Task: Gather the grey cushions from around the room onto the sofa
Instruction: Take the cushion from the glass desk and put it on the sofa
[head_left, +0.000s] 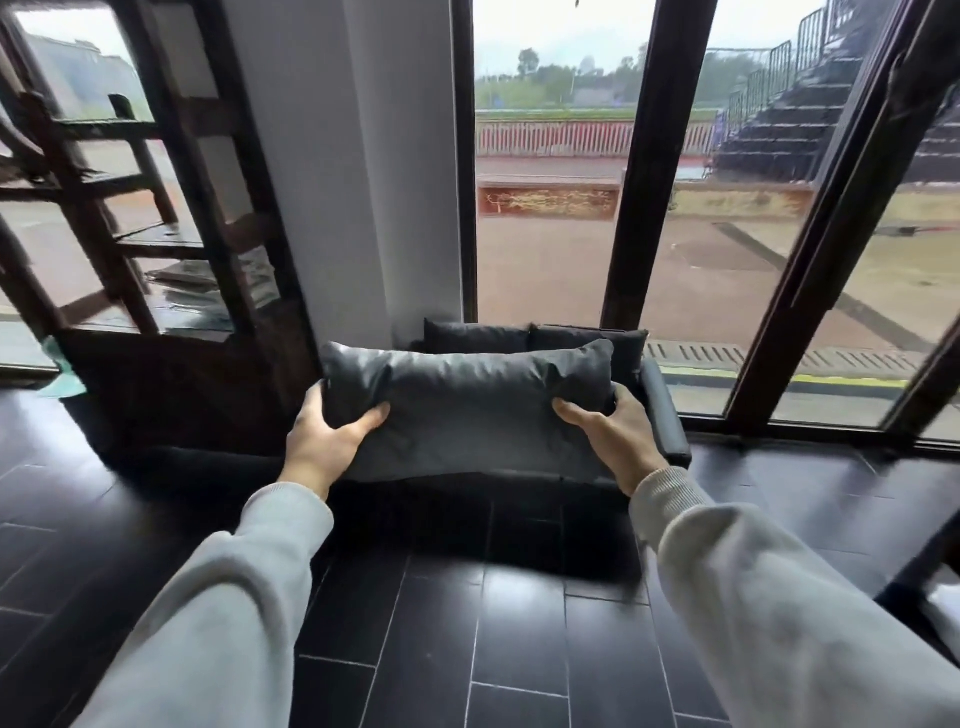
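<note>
I hold a long dark grey cushion (467, 405) out in front of me, level, above the seat of a small dark sofa (667, 410). My left hand (324, 436) grips its left end and my right hand (608, 434) grips its right end. Two dark back cushions (478, 336) lean against the sofa's back, just behind the held cushion. The held cushion hides most of the sofa's seat.
The sofa stands against a white pillar (363, 182) and tall dark-framed windows (649, 182). A dark wooden shelf unit (130, 249) stands at the left. Dark floor tiles (467, 649) lie between me and the sofa. A dark chair edge (924, 577) shows at the right.
</note>
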